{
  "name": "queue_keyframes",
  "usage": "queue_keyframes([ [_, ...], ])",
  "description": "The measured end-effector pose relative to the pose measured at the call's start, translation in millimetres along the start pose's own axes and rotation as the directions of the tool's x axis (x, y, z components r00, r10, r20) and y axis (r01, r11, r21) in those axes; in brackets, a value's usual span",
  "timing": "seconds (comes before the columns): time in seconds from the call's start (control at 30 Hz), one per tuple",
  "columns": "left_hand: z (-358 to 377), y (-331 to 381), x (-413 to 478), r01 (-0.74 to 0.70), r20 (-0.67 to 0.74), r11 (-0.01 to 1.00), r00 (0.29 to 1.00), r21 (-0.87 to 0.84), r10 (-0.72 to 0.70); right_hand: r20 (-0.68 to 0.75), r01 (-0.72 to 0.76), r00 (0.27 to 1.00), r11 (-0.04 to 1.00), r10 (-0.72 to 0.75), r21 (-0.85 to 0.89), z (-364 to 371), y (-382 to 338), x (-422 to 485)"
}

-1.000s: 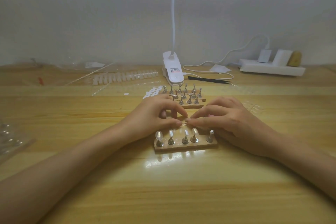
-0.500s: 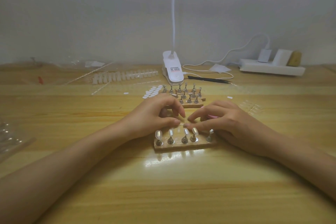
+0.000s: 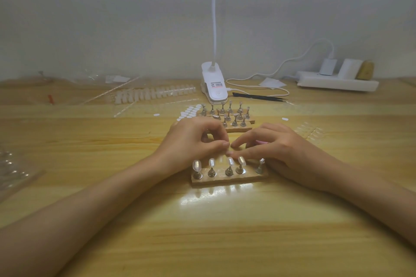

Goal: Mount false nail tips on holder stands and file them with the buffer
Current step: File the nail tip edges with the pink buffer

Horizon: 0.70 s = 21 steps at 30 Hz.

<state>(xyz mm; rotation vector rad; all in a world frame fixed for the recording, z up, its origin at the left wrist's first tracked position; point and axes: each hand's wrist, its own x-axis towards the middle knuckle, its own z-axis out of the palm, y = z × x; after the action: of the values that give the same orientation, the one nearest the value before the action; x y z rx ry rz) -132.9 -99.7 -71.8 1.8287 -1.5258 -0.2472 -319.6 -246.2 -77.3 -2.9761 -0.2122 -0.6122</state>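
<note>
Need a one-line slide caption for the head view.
Left hand and right hand meet fingertips behind a five-stand base: four stands carry nail tips, the rightmost stand is bare.

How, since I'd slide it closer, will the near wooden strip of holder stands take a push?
The wooden strip lies flat and low, so it likely slides. Its slim stands with nail tips look top-heavy and might wobble.

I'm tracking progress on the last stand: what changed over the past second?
The right hand arched its fingers upward, uncovering something pink beneath them; its fingertips still meet the thumb of the left hand behind the wooden base. Unchanged: four nail tips mounted, fifth stand bare; no visible pick-up or release.
</note>
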Motion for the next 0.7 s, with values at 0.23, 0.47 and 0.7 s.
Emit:
queue_keyframes([
  [0.23,1.9,2.6,-1.6,0.022,-0.078,0.999,0.997,0.036,-0.019,0.012,0.002,1.0,1.0,-0.002,0.014,0.8,1.6,2.3],
  [0.47,2.4,1.2,-1.7,0.029,-0.117,0.998,0.993,0.047,-0.023,0.008,0.014,1.0,1.0,-0.014,0.016,2.8,5.9,2.1],
  [0.7,3.1,-0.5,-4.4,-0.082,-0.164,0.974,0.979,0.213,0.118,-0.025,0.03,0.999,0.999,-0.029,0.02,5.7,8.6,1.7],
])
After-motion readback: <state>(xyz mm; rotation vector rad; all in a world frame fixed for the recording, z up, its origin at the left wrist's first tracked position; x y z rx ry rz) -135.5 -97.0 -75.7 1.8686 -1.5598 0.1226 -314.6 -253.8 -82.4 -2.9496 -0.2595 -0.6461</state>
